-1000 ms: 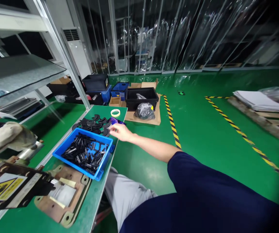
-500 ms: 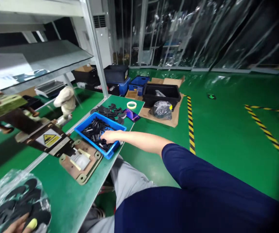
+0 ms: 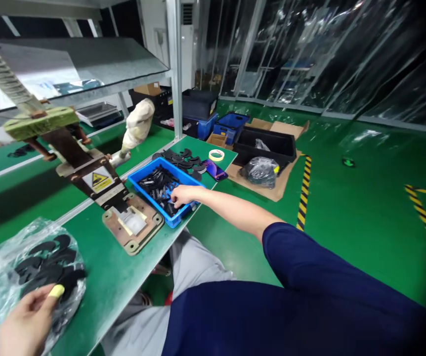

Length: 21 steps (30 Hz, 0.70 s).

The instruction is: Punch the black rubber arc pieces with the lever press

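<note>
My left hand (image 3: 27,319), with a yellow wrap on its thumb tip, is at the lower left, fingers curled. Its thumb lies against a black curved piece (image 3: 72,278) at the edge of a clear plastic bag (image 3: 3,269) full of similar flat pieces. My right hand (image 3: 183,196) reaches into a blue bin (image 3: 147,170), fingers bent and closed among small black strip-like parts (image 3: 157,183). Whatever its fingertips grip is hidden. Between the hands stands a press (image 3: 102,180) with a warning label; a pale plate (image 3: 133,221) lies on its base.
Loose black curved pieces (image 3: 183,159), a tape roll (image 3: 216,155) and a phone (image 3: 216,170) lie beyond the bin on the green table (image 3: 104,277). A metal shelf post (image 3: 175,69) rises behind. Black crates (image 3: 263,148) stand on the floor to the right.
The view has shifted, so the table and press appear farther right and the left hand shows more fully. My right hand stays in the blue bin; my left stays at the bag.
</note>
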{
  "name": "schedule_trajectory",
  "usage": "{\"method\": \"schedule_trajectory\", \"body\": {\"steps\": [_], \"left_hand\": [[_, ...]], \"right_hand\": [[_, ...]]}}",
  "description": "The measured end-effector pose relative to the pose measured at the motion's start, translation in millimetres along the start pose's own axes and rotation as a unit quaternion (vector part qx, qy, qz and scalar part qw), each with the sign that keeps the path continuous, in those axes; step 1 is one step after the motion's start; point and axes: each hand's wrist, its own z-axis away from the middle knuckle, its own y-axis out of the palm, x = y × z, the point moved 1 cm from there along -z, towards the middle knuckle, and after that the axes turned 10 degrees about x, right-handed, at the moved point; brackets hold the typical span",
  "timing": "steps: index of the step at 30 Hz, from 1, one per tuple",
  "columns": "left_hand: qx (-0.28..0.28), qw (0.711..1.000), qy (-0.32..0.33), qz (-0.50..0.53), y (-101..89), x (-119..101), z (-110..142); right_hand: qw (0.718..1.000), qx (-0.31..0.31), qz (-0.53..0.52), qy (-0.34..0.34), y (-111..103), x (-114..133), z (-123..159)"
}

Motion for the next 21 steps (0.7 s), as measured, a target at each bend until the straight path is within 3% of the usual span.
{"method": "schedule_trajectory", "body": {"steps": [2,4,8,10,14,17,21], "left_hand": [[-0.018,0.990,-0.039,0.134,-4.6,-12.6,12.6],[-0.014,0.977,-0.035,0.211,-5.7,-19.1,19.7],[-0.059,0.946,-0.054,0.313,-1.5,-9.7,20.0],[-0.039,0.958,-0.071,0.275,0.1,-4.0,20.5],[-0.020,0.994,-0.063,0.089,-4.5,-2.9,29.8],[-0.051,0.998,-0.019,-0.022,-8.9,-4.9,43.6],[-0.127,0.989,0.067,-0.032,-5.0,-12.6,68.2]], "right_hand": [[1.000,0.010,0.008,-0.003,5.4,1.0,-4.1],[1.000,0.010,0.016,-0.013,10.6,1.0,-9.4],[0.999,-0.002,0.030,-0.041,14.4,0.9,-20.6],[0.998,-0.003,0.029,-0.055,14.1,4.6,-23.0],[0.998,-0.024,0.012,-0.064,11.8,14.0,-20.7],[0.997,-0.064,-0.004,-0.053,10.1,15.0,-16.3],[0.996,-0.074,-0.035,-0.027,12.0,10.4,-12.1]]}}
